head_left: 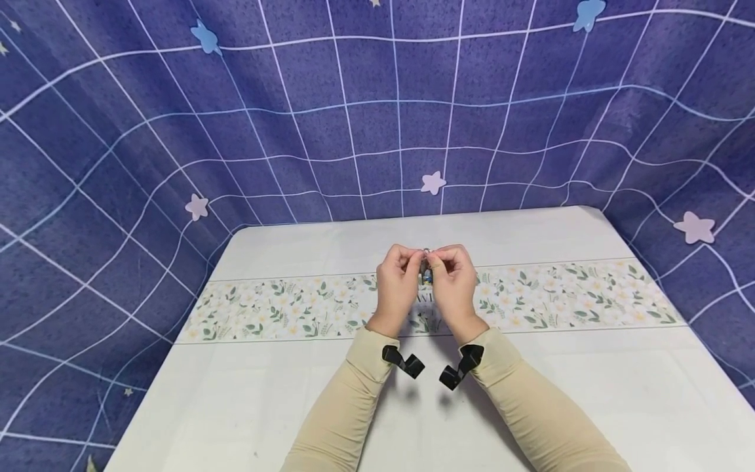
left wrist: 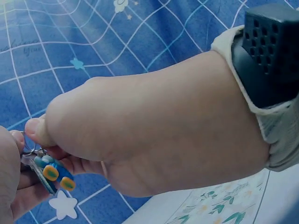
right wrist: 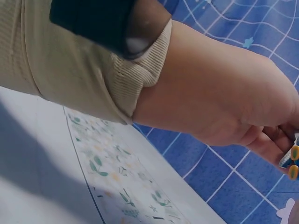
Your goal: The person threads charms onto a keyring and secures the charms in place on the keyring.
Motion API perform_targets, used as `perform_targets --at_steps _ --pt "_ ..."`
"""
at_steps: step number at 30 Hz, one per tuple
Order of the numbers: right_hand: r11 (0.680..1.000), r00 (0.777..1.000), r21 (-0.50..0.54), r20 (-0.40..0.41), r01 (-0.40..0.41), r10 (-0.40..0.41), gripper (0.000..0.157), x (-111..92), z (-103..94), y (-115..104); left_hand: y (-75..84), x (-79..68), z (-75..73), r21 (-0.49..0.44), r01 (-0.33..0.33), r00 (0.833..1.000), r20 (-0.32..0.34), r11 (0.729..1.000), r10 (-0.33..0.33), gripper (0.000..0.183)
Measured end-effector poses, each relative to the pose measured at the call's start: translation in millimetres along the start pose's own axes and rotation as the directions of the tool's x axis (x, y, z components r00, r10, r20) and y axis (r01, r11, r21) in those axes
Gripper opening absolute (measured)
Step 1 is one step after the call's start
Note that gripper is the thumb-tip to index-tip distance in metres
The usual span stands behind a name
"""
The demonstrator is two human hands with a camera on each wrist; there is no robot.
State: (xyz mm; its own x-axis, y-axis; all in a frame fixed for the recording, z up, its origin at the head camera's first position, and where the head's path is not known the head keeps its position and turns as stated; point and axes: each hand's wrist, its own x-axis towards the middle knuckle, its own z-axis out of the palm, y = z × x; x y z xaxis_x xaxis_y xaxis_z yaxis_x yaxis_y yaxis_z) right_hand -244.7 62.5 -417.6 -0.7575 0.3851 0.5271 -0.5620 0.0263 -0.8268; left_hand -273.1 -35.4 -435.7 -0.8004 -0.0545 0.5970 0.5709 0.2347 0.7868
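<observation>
1. Directly behind the counter [head_left: 283, 393] hangs a blue-purple curtain [head_left: 366, 131] with pale grid lines and stars, rising along the far edge and reaching round past the left and right edges.
2. Across the counter, from left edge to right edge and set closer to the far one, runs a floral band [head_left: 277, 308]; two arms in beige sleeves [head_left: 341, 410] come in from the near side and hide part of its middle.
3. On each wrist sits a black device [head_left: 404, 362].
4. Dark printed letters [head_left: 425, 297] show on the band between the wrists: a "W" is legible, the rest is blocked. Script on the curtain in the left wrist view is too faint to read.
5. The key ring [head_left: 426, 250] is held up over the counter, about midway between its left and right edges.
6. Both hands grip it: the left hand [head_left: 398, 285] and the right hand [head_left: 454, 285] pinch with thumb and fingers, tips close together.
7. From it hang a metal key [left wrist: 40, 173] and a blue charm [left wrist: 60, 175] with orange feet, side by side; the key's long axis runs away from the ring, slanting down and rightward in the left wrist view, and the feet point away from the ring too.
</observation>
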Motion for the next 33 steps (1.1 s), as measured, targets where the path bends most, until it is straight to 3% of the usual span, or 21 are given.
perform_targets --at_steps 15,23,33 --pt "0.998 0.998 -0.062 0.059 0.020 -0.016 0.009 5 -3.6 -2 1.9 4.2 -7.2 0.019 0.057 0.998 0.034 0.998 -0.057 0.014" --pt "0.985 0.988 -0.122 0.102 0.124 -0.112 0.011 8 -6.1 2 2.8 8.5 -11.3 0.039 0.073 0.996 0.055 0.997 -0.075 0.012" --pt "0.972 0.957 -0.087 0.213 0.220 -0.198 0.010 14 -13.0 5 3.5 11.4 -18.2 0.067 0.110 0.988 0.099 0.992 -0.116 0.014"
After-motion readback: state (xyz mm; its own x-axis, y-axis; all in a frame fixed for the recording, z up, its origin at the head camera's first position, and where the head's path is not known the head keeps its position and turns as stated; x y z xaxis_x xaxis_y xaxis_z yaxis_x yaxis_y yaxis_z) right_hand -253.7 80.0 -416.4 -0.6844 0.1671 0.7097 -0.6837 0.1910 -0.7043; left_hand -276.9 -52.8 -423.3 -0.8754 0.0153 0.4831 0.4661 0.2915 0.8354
